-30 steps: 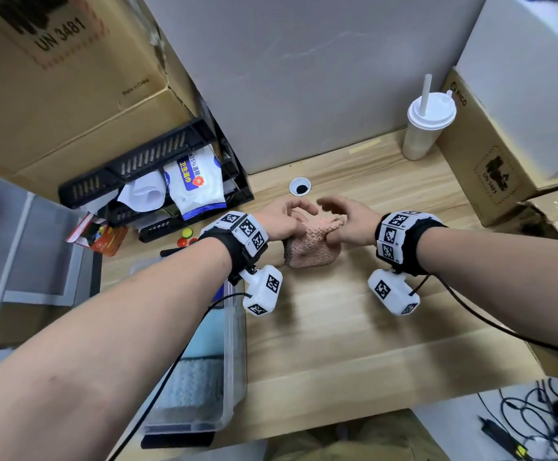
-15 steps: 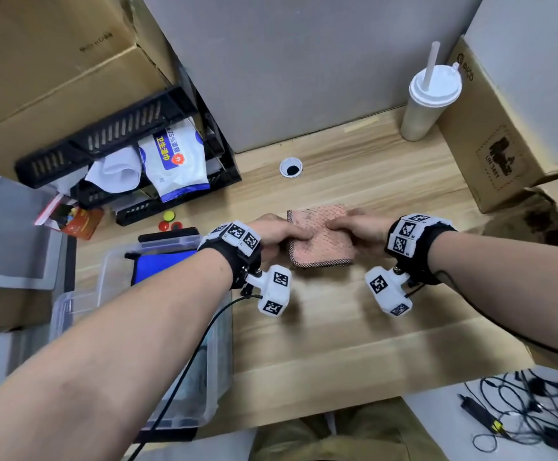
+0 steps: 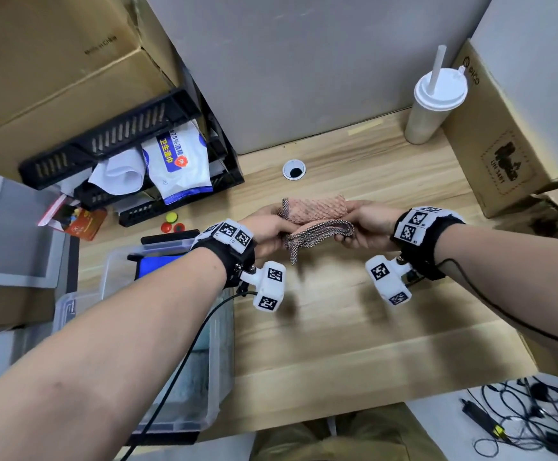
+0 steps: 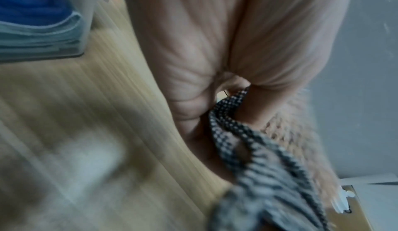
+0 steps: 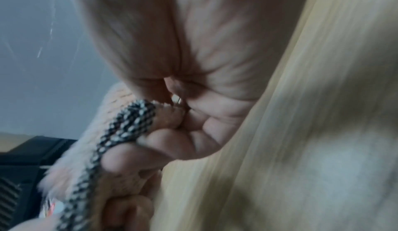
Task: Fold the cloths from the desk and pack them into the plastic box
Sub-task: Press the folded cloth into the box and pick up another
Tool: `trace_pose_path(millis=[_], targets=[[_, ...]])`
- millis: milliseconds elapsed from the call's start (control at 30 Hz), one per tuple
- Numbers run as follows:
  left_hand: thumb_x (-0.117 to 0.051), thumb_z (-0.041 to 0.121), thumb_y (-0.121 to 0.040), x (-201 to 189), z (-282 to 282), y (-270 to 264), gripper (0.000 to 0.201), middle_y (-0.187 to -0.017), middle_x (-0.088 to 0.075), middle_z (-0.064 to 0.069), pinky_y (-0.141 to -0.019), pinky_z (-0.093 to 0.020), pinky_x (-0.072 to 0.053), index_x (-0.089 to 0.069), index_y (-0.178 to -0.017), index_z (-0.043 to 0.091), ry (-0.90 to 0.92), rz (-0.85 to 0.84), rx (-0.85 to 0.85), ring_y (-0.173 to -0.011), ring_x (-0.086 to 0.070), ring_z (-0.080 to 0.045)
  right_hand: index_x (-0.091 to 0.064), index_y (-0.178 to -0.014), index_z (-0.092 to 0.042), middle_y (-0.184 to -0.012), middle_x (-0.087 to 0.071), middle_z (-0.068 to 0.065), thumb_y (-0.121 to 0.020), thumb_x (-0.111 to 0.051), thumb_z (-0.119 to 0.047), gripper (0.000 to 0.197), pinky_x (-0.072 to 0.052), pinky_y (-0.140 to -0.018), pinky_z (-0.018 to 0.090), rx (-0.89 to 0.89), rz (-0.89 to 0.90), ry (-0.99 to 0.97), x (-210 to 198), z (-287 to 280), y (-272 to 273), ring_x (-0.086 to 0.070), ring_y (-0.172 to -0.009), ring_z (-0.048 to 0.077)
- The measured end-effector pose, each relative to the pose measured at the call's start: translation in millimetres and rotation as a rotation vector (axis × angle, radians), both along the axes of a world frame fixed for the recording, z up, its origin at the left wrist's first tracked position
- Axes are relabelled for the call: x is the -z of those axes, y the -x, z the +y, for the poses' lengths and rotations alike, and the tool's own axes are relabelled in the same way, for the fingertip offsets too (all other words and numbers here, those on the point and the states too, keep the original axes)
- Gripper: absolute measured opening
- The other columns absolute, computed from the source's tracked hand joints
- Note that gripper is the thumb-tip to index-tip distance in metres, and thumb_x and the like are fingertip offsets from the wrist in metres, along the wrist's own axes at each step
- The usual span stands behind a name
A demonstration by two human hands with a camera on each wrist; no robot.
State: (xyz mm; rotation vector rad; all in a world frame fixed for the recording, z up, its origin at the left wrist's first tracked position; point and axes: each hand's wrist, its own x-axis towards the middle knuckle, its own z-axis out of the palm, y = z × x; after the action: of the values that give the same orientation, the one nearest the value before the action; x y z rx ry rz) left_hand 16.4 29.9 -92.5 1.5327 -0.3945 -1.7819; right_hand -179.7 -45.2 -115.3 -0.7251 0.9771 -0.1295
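Note:
A folded pink cloth [image 3: 314,216] with a dark speckled border hangs in the air above the wooden desk [image 3: 337,311], held between both hands. My left hand [image 3: 271,232] grips its left end, and in the left wrist view the cloth's border [image 4: 241,139] runs out from under the curled fingers. My right hand [image 3: 361,224] grips the right end, fingers [image 5: 155,142] curled round the border [image 5: 127,125]. The clear plastic box [image 3: 158,327] stands at the desk's left front, with a blue cloth [image 3: 158,266] and pale folded cloths [image 4: 41,35] inside. My left forearm crosses over the box.
A black tray [image 3: 121,144] with wipes and tissue stands at the back left. Small coloured caps [image 3: 171,222] lie before it. A white cup with a straw [image 3: 434,101] and a cardboard box [image 3: 504,141] stand at the back right. A cable hole [image 3: 293,168] sits mid-desk.
The cloth lay folded flat on the desk under both hands half a second ago; now both hands have lifted it off the surface, and one border edge droops.

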Motion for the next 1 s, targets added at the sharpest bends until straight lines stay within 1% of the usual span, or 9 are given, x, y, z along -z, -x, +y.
trace_pose_path(millis=[200,367,433,533,700,800,833,900,1000], targets=[[-0.024,-0.027,-0.088,-16.3,-7.1,-12.8,0.041,-0.098,-0.06,-0.027,-0.066,-0.043,-0.061,-0.053,-0.078,0.0,0.027,0.011,-0.023,-0.086,-0.065,-0.037,-0.059,-0.076,-0.01,-0.07,-0.06,0.012,-0.095,-0.037,0.013,0.037,-0.042,-0.043,0.019,0.09,-0.026,0.049,-17.4,-7.6,-9.8,-0.055,-0.058,0.018],[-0.022,-0.018,-0.096,-32.5,-2.6,-25.5,0.043,-0.102,-0.06,-0.03,-0.051,-0.044,-0.06,-0.052,-0.079,0.008,-0.048,0.005,0.043,-0.065,-0.069,-0.034,-0.056,-0.073,-0.013,-0.07,-0.063,0.018,-0.098,-0.033,0.009,0.04,-0.044,-0.043,0.02,0.112,-0.028,-0.014,-33.3,-7.7,-19.4,-0.059,-0.05,0.02],[-0.02,-0.017,-0.096,-42.7,-0.1,-31.2,0.044,-0.088,-0.061,-0.025,-0.048,-0.039,-0.059,-0.053,-0.082,0.011,-0.066,-0.018,0.042,-0.051,-0.064,-0.027,-0.053,-0.074,-0.015,-0.067,-0.062,0.017,-0.098,-0.029,0.007,0.041,-0.041,-0.042,0.018,0.093,-0.041,-0.025,-43.0,-6.3,-27.5,-0.056,-0.047,0.018],[-0.021,-0.015,-0.096,-59.5,5.0,-46.0,0.044,-0.071,-0.064,-0.015,-0.058,-0.04,-0.061,-0.053,-0.085,0.013,-0.046,-0.018,0.028,-0.042,-0.055,-0.019,-0.052,-0.081,-0.018,-0.064,-0.058,0.014,-0.099,-0.021,0.004,0.042,-0.036,-0.042,0.016,0.064,-0.078,-0.008,-57.3,-4.0,-44.0,-0.051,-0.045,0.015],[-0.033,-0.006,-0.099,-100.1,30.1,-85.3,0.031,-0.072,-0.062,-0.008,-0.085,-0.049,-0.055,-0.054,-0.093,0.016,0.064,-0.039,-0.006,-0.048,-0.055,-0.019,-0.053,-0.101,-0.015,-0.066,-0.061,0.01,-0.099,-0.024,0.001,0.033,-0.044,-0.048,0.018,0.069,-0.195,-0.051,-86.9,3.8,-86.1,-0.054,-0.049,0.015],[-0.035,0.005,-0.094,-123.6,55.3,-119.0,0.026,-0.108,-0.059,-0.019,-0.099,-0.059,-0.046,-0.058,-0.084,0.014,0.095,-0.014,-0.056,-0.095,-0.06,-0.036,-0.057,-0.097,-0.011,-0.076,-0.066,0.01,-0.086,-0.038,-0.009,0.022,-0.05,-0.061,0.025,-0.047,-0.224,-0.044,-109.0,12.8,-115.4,-0.062,-0.061,0.021],[-0.036,0.015,-0.093,-129.0,65.5,-131.8,0.026,-0.112,-0.058,-0.02,-0.095,-0.057,-0.049,-0.058,-0.081,0.011,0.091,-0.001,-0.071,-0.101,-0.058,-0.036,-0.06,-0.095,-0.01,-0.081,-0.067,0.011,-0.085,-0.042,-0.016,0.021,-0.048,-0.065,0.028,-0.102,-0.214,-0.015,-117.1,19.2,-126.3,-0.064,-0.066,0.024],[-0.037,0.033,-0.096,-138.1,85.1,-151.1,0.036,-0.093,-0.064,-0.016,-0.072,-0.042,-0.058,-0.056,-0.08,0.008,0.083,-0.039,-0.093,-0.082,-0.063,-0.031,-0.063,-0.09,-0.012,-0.085,-0.066,0.011,-0.093,-0.05,-0.029,0.022,-0.046,-0.066,0.026,-0.212,-0.154,0.102,-127.0,35.1,-147.4,-0.067,-0.072,0.024],[-0.054,0.019,-0.098,-136.4,110.8,-171.5,0.021,-0.076,-0.061,-0.009,-0.071,-0.041,-0.061,-0.057,-0.08,0.009,0.093,-0.266,-0.049,-0.073,-0.061,-0.023,-0.057,-0.077,-0.014,-0.078,-0.062,0.01,-0.094,-0.063,-0.019,0.019,-0.044,-0.054,0.019,-0.367,-0.067,0.362,-126.6,65.5,-179.1,-0.064,-0.074,0.024]])
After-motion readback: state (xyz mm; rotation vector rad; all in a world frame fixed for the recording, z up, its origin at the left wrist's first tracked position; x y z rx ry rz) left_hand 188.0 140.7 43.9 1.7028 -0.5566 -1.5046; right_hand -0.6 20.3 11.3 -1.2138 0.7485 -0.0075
